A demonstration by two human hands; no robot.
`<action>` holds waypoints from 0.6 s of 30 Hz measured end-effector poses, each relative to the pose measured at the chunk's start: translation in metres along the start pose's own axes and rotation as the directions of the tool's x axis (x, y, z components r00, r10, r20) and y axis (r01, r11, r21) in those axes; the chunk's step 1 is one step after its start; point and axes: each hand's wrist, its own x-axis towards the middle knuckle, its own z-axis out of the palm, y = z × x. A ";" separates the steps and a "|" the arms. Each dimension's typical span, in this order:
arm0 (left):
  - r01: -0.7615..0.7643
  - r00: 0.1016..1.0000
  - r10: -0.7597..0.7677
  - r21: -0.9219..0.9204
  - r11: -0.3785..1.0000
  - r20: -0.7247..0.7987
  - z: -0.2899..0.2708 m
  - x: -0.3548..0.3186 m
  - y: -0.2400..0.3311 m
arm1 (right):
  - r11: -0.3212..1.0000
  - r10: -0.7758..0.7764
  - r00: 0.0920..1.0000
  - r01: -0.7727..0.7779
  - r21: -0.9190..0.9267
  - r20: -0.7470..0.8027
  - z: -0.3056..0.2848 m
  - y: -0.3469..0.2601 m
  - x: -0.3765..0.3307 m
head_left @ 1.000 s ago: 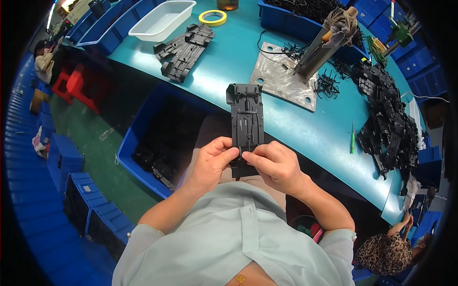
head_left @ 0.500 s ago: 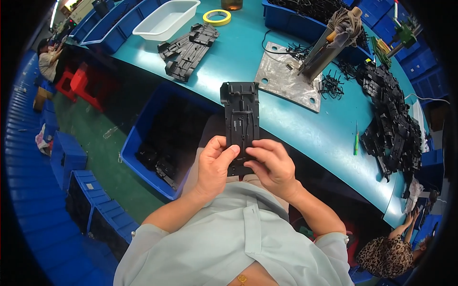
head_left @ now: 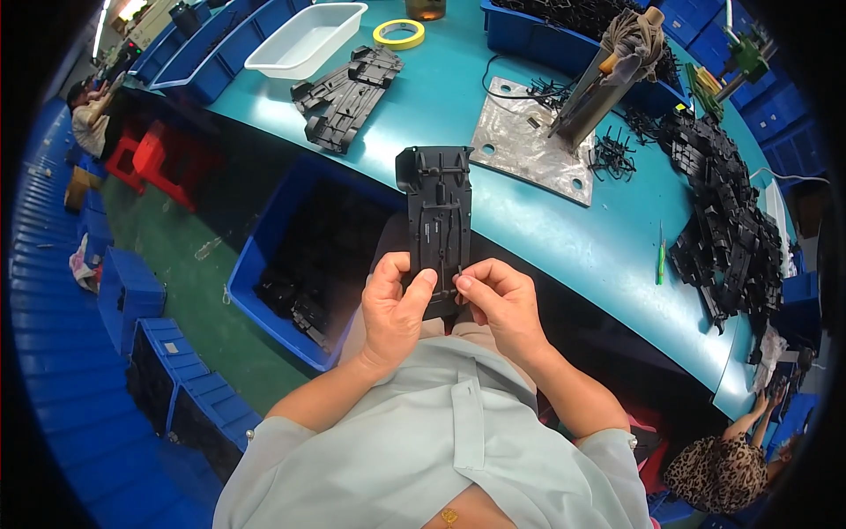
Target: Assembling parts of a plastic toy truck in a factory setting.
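Both hands are on one long black moulded plastic plate [head_left: 438, 225], some kind of ribbed chassis panel, held up over the lap at the near edge of the teal table [head_left: 538, 220]. The left hand [head_left: 392, 309] pinches the bottom end with its thumb laid on the face, and the right hand [head_left: 498, 304] nips the same end from the other side with thumb and fingertips, so neither one is loose.

It looks light and stiff, thin-walled injection plastic, the sort that flexes a bit along its length but would snap at the little ribs or tabs. Not slippery, matte finish. I'd grab it by the long side edges or the solid end, like they're doing, not the cut-out parts. Can't quite tell if the right fingertips are picking at a small bit there.

More of the same plates are stacked further up the table [head_left: 345, 95], with a blue bin [head_left: 264, 256] of parts below the left hand.
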 end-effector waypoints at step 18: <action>-0.156 0.987 0.158 0.224 0.962 0.012 0.002 -0.016 0.003 | 0.998 0.038 0.999 -0.038 0.051 0.006 0.004 0.002 -0.001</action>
